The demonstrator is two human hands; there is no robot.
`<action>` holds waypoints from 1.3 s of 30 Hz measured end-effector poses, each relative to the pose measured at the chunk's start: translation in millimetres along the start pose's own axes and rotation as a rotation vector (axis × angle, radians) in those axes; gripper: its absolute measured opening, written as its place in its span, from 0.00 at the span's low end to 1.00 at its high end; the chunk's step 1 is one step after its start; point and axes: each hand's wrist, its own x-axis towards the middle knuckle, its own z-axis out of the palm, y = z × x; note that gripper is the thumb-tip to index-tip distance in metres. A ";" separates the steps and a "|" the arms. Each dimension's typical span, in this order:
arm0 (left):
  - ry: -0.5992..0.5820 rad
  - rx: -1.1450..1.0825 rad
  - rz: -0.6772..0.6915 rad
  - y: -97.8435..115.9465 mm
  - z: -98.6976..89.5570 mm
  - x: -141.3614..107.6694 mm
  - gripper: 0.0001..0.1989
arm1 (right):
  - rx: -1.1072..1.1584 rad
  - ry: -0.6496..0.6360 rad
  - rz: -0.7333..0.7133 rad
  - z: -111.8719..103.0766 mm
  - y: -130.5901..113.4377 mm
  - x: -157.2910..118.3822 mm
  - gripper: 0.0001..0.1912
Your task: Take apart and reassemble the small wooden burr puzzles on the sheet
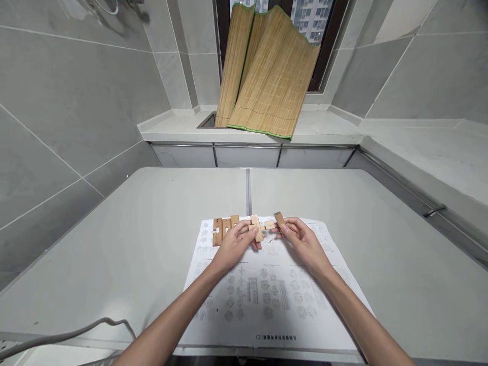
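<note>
My left hand point(240, 240) is closed on a light wooden puzzle piece point(256, 227), thumb on its face. A small pale block point(269, 224) sticks out from its right side; whether it is a separate piece I cannot tell. In my right hand point(301, 239), pinched between thumb and fingers, a darker wooden puzzle piece point(279, 219) is tilted at the end of that block. Notched wooden pieces point(217, 232) lie side by side just left of my left hand, partly hidden by it. Both hands are above a large printed sheet point(267, 305) with rows of small drawings.
The sheet lies on a pale folding table point(95, 244) with a seam down its middle. A grey cable point(76, 331) crosses the front left corner. Behind the table, a folded bamboo mat point(274, 76) leans on the white counter point(175, 129) against the window.
</note>
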 end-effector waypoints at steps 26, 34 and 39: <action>-0.046 0.015 -0.021 -2.0 4.5 -3.6 0.27 | 0.037 -0.110 -0.138 10.0 5.7 -9.9 0.13; -0.063 0.000 -0.029 -0.6 9.8 -5.6 0.28 | -0.114 -0.121 -0.273 13.0 7.6 -12.9 0.09; 0.050 -0.015 -0.032 -6.7 11.0 -6.8 0.25 | 0.012 -0.179 -0.145 18.5 9.0 -13.0 0.13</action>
